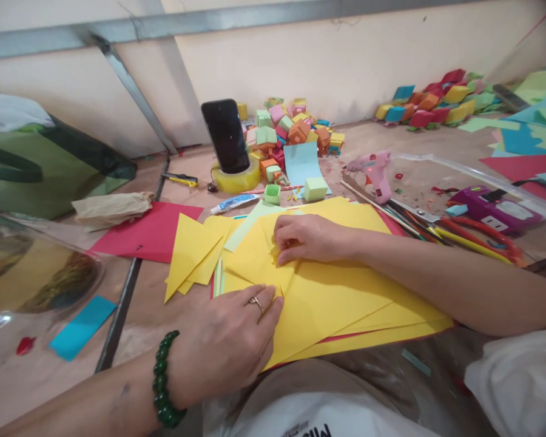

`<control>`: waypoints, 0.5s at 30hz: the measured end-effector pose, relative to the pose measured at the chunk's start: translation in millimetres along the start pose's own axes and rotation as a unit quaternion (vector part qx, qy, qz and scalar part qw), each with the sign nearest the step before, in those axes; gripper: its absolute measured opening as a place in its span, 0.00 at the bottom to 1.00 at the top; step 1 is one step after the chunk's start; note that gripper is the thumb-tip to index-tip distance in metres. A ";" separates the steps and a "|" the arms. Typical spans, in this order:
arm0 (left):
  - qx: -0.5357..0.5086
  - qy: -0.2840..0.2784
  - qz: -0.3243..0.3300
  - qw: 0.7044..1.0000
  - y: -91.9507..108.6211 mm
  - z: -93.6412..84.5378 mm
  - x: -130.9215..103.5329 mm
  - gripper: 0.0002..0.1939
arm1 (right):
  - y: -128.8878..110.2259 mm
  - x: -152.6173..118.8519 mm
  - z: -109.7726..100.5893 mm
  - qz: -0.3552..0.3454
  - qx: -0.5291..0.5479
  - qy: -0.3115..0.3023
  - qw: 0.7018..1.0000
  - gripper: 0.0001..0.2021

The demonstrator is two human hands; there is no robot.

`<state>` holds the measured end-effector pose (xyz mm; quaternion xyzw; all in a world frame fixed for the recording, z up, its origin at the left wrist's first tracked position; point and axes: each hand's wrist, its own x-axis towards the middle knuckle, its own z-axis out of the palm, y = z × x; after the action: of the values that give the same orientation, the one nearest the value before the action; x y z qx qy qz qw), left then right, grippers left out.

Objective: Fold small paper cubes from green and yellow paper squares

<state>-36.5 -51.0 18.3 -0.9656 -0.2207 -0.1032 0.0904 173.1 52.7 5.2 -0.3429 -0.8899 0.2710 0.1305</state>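
My left hand (pixel 230 334), with a ring and a green bead bracelet, rests on the near side of a folded piece of yellow paper (pixel 250 261). Its fingers are pressed together at the paper's edge, and the thumb is hidden. My right hand (pixel 307 240) has curled fingers pinching the far right side of the same paper. Below it lies a stack of yellow sheets (pixel 346 297) with red edges showing. To the left, cut yellow paper pieces (pixel 193 246) overlap one another, beside a red sheet (pixel 150 233).
Behind the stack stand a phone (pixel 226 136) on a yellow tape roll (pixel 236 176), a glue tube (pixel 235 203) and a heap of paper cubes (pixel 295 130). On the right are a pink glue gun (pixel 373 173), scissors (pixel 482 237) and a purple device (pixel 495 209). A plastic container (pixel 91 261) sits left.
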 end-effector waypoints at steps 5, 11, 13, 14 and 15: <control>-0.031 -0.037 -0.028 0.998 -4.0 -2.1 0.8 0.16 | 1.1 0.3 1.5 -0.008 -0.011 -0.002 1.000 0.09; -0.075 -0.102 -0.053 0.991 -7.6 -2.6 3.0 0.15 | -0.6 -0.1 1.2 -0.005 -0.012 -0.003 1.000 0.09; -0.084 -0.120 -0.061 0.987 -7.6 -2.7 3.9 0.14 | -1.3 0.0 1.1 -0.002 -0.007 -0.004 1.000 0.09; -0.089 -0.129 -0.064 0.986 -7.5 -2.9 4.5 0.14 | -1.5 0.1 1.1 -0.001 -0.004 -0.004 1.000 0.09; -0.094 -0.136 -0.067 0.984 -7.5 -3.2 5.1 0.14 | -1.7 0.2 1.1 0.001 -0.002 -0.003 1.000 0.09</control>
<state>-35.9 -42.9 23.6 -0.9579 -0.2844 0.0031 -0.0388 171.6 51.3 5.3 -0.3433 -0.8906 0.2703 0.1262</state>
